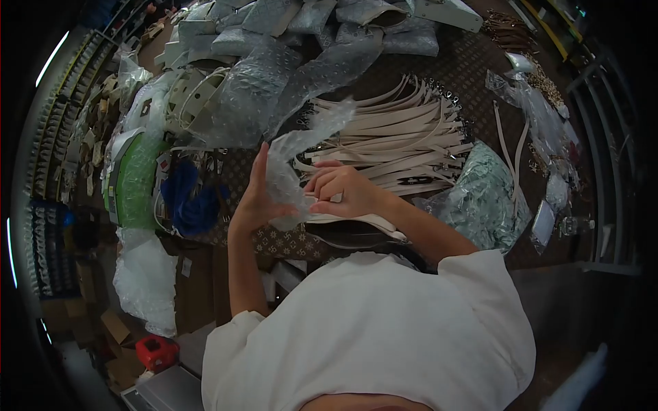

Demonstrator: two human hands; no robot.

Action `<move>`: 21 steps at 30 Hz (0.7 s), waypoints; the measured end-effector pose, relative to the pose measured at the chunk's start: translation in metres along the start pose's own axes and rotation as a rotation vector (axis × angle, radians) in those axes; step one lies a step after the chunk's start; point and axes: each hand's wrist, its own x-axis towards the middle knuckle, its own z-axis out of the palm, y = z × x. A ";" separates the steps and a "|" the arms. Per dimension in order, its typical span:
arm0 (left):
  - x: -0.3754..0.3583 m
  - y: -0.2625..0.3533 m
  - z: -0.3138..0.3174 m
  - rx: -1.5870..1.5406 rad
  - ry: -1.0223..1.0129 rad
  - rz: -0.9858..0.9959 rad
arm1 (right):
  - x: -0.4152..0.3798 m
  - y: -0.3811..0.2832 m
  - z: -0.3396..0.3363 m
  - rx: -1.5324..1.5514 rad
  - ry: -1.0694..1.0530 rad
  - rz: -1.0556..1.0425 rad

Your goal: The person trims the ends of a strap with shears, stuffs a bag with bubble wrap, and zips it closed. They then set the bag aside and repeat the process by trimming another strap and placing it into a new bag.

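Observation:
A crumpled strip of clear bubble wrap (284, 175) stands up between my two hands. My left hand (252, 198) is on its left side, fingers pointing up and thumb stretched across, with the wrap held between them. The fingers of my right hand (346, 192) are curled, their tips closed at the wrap's lower right edge. Below the right hand, close to my body, lies a bag with a pale edge and a dark opening (349, 233). My right hand and forearm cover part of it. Behind the hands, many cream straps (391, 140) with metal clasps lie in a pile.
Bubble-wrapped packets (319, 20) are heaped at the back. A greenish plastic-wrapped bundle (486, 195) sits on the right, near loose straps (510, 151). On the left are a blue bundle (188, 198) and a green box (133, 178). A red object (157, 353) is lower left.

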 end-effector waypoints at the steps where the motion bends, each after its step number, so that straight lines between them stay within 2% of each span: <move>1: 0.002 -0.005 0.002 -0.221 -0.076 -0.010 | -0.002 -0.004 -0.005 0.004 -0.003 0.008; 2: 0.005 -0.003 0.005 -0.226 -0.079 -0.013 | -0.004 -0.005 -0.012 0.141 -0.073 0.044; 3: 0.009 0.001 0.007 -0.183 -0.257 -0.040 | -0.006 -0.005 -0.019 0.275 -0.138 0.079; 4: 0.013 0.005 0.009 -0.137 -0.436 -0.063 | -0.009 -0.007 -0.025 0.272 -0.131 0.084; 5: 0.015 0.008 0.011 -0.139 -0.445 -0.061 | -0.012 -0.008 -0.030 0.284 -0.112 0.167; 6: 0.017 0.010 0.014 -0.203 -0.442 -0.231 | -0.016 -0.009 -0.035 0.298 -0.094 0.249; 7: 0.017 0.012 0.015 -0.266 -0.436 -0.403 | -0.019 -0.010 -0.040 0.300 -0.087 0.253; 8: 0.017 0.016 0.012 -0.266 -0.443 -0.405 | -0.021 -0.011 -0.044 0.142 0.046 0.190; 9: 0.018 0.022 0.006 -0.370 -0.295 -0.413 | -0.024 -0.011 -0.049 -0.019 0.177 0.126; 10: 0.018 0.025 0.000 -0.474 -0.144 -0.419 | -0.028 -0.008 -0.054 -0.018 0.179 0.130; 12: 0.013 0.021 -0.016 -0.588 -0.093 -0.419 | -0.039 0.005 -0.063 -0.178 0.532 0.265; 13: 0.011 0.020 -0.020 -0.700 -0.037 -0.415 | -0.050 0.025 -0.065 -0.178 0.531 0.270; 14: 0.009 0.021 -0.020 -0.701 -0.038 -0.419 | -0.064 0.055 -0.063 0.213 0.628 0.335; 15: 0.008 0.022 -0.020 -0.829 -0.038 -0.417 | -0.064 0.059 -0.062 0.608 0.712 0.391; 16: 0.008 0.022 -0.020 -0.956 -0.038 -0.413 | -0.067 0.060 -0.059 0.607 0.713 0.390; 18: 0.008 0.009 -0.017 -0.929 -0.053 -0.406 | -0.070 0.054 -0.052 1.113 0.553 0.411; 19: 0.007 0.004 -0.017 -0.902 -0.067 -0.401 | -0.069 0.050 -0.052 1.114 0.556 0.411; 21: 0.007 0.000 -0.017 -0.833 -0.046 -0.434 | -0.069 0.042 -0.053 1.290 0.326 0.335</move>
